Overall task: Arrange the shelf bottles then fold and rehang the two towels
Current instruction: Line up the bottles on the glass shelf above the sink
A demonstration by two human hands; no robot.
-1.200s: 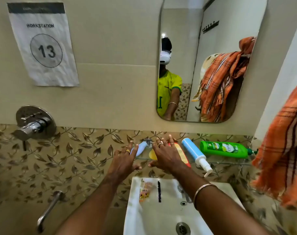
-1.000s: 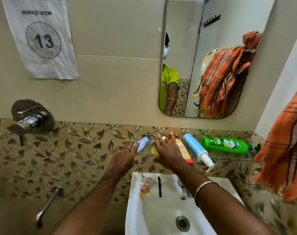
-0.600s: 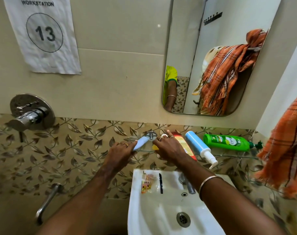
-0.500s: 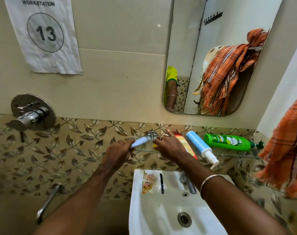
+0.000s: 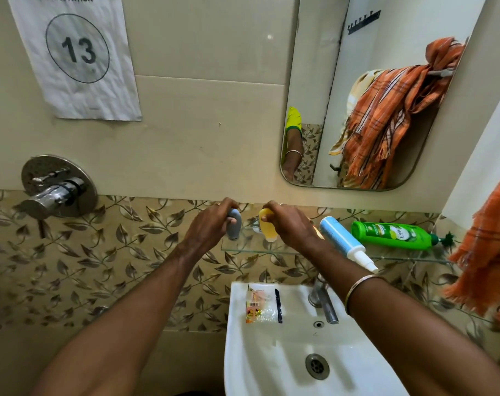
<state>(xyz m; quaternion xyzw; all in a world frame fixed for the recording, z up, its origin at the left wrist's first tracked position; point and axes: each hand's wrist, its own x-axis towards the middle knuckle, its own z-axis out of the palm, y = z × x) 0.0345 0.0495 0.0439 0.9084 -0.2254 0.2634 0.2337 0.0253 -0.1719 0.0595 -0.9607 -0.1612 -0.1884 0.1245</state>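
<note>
A white sink (image 5: 274, 364) sits nearest. Above it, on the glass shelf (image 5: 294, 250), the left hand (image 5: 211, 224) grips a small grey bottle (image 5: 233, 227) upright; the right hand (image 5: 290, 225) grips a small yellow bottle (image 5: 268, 229). Two more lie flat: one blue bottle (image 5: 340, 237), one green bottle (image 5: 391, 235). One orange towel (image 5: 489, 252) hangs right.
</note>
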